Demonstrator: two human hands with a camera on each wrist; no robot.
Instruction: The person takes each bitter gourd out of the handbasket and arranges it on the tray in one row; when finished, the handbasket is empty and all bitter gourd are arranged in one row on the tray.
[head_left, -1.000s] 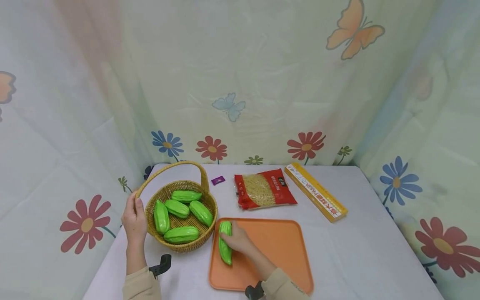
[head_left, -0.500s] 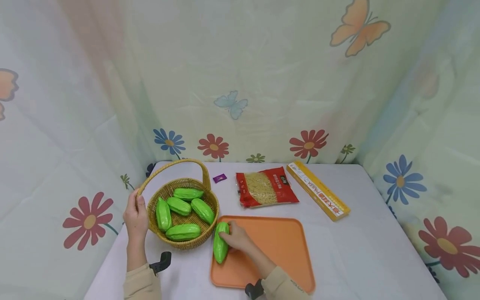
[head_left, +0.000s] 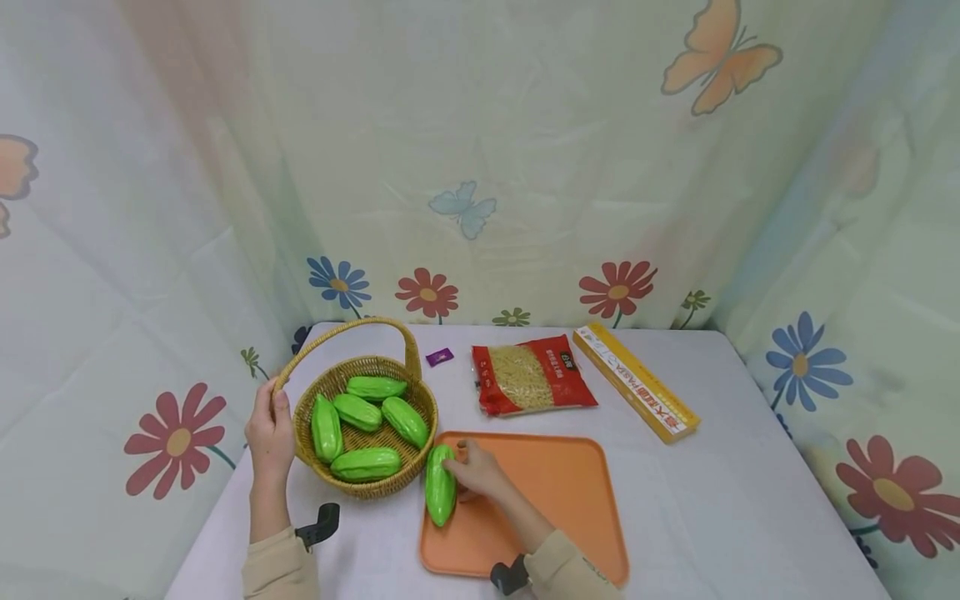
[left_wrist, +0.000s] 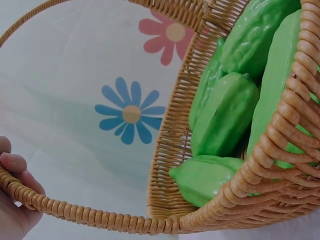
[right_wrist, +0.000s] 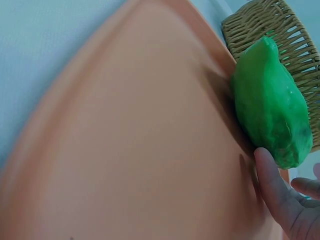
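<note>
My left hand (head_left: 271, 437) grips the handle of a wicker basket (head_left: 415, 354), its fingers curled round the cane. Several glossy green ridged gourds (head_left: 367, 465) lie inside the basket; they also show close up in the left wrist view as bumpy green gourds (left_wrist: 226, 116). One more green gourd (head_left: 440, 492) leans at the left edge of an orange tray (head_left: 547, 508), beside the basket. My right hand (head_left: 480, 473) is at its upper right. In the right wrist view the thumb (right_wrist: 265, 162) touches the end of that gourd (right_wrist: 270, 105), while the other fingers stand away from it.
Behind the tray lies a red bag of pasta (head_left: 525, 375). A long yellow pasta box (head_left: 637, 382) is at its right, and a small purple packet (head_left: 439, 357) lies near the basket. A flowered curtain (head_left: 480, 125) closes off the back and sides.
The gourd under my right hand has moved slightly left on the tray, toward the basket. My right fingers have loosened from around it. The left hand keeps its hold on the handle.
</note>
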